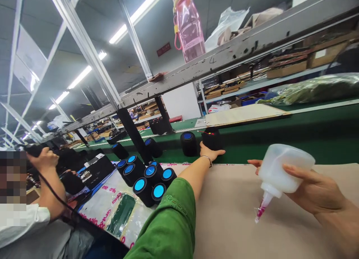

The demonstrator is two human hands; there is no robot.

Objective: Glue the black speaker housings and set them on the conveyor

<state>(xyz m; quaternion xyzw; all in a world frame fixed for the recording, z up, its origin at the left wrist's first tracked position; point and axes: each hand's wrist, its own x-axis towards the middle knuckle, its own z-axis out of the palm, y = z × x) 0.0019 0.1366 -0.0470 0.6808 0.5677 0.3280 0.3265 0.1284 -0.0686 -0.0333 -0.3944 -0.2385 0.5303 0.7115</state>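
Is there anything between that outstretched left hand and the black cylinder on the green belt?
Nothing visible. The left hand already rests against the black cylinder on the green belt. Another cylinder stands beside it, to the left in the picture. The right hand holds a white squeeze bottle apart.

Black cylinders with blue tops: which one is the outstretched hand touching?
The black cylinder on the green belt, farthest right of all. The left hand rests against it, and red wires show at its top instead of a plain blue disc.
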